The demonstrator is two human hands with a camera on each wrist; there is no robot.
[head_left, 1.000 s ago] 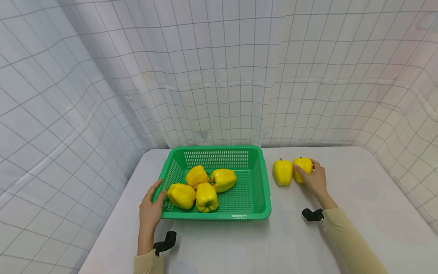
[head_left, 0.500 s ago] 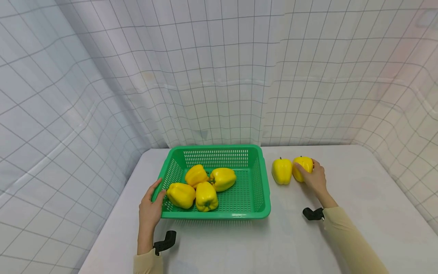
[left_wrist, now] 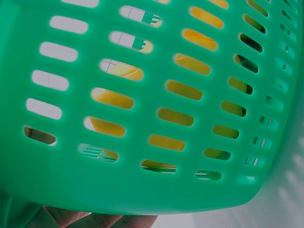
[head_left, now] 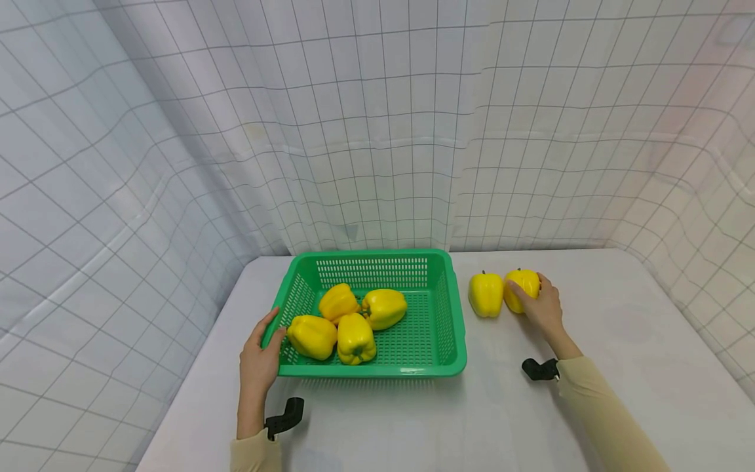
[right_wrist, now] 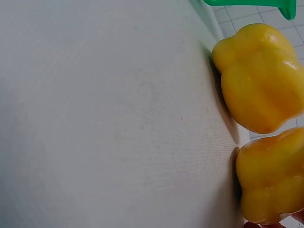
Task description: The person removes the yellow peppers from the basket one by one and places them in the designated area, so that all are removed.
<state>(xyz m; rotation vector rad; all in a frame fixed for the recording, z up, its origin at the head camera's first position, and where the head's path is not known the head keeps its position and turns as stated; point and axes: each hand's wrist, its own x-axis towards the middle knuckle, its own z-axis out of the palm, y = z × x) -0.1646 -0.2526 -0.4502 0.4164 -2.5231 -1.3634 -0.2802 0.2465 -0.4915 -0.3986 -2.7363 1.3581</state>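
Observation:
My left hand [head_left: 259, 357] grips the left rim of a green plastic basket [head_left: 377, 372], its thumb over the edge. In the left wrist view the basket's slotted wall [left_wrist: 142, 190] fills most of the picture, with fingertips [left_wrist: 102, 220] showing below it. Several yellow bell peppers lie grouped in the left and middle of the basket, among them a front one [head_left: 356, 339]. To the right of the basket, my right hand [head_left: 545, 311] holds a yellow bell pepper [head_left: 525, 285] between thumb and fingers. Its stem points up, and it stands on the table beside another upright yellow bell pepper [head_left: 486, 295].
White cloth covers the table [head_left: 413, 426]. A white curtain [head_left: 377, 164] with a grid pattern hangs behind and along both sides. Black wrist mounts [head_left: 286, 417] show at both wrists. The basket's corner [right_wrist: 247, 2] appears at the top of the right wrist view.
The head view has shifted very slightly since the first frame. Both hands, the basket and the peppers otherwise keep their places.

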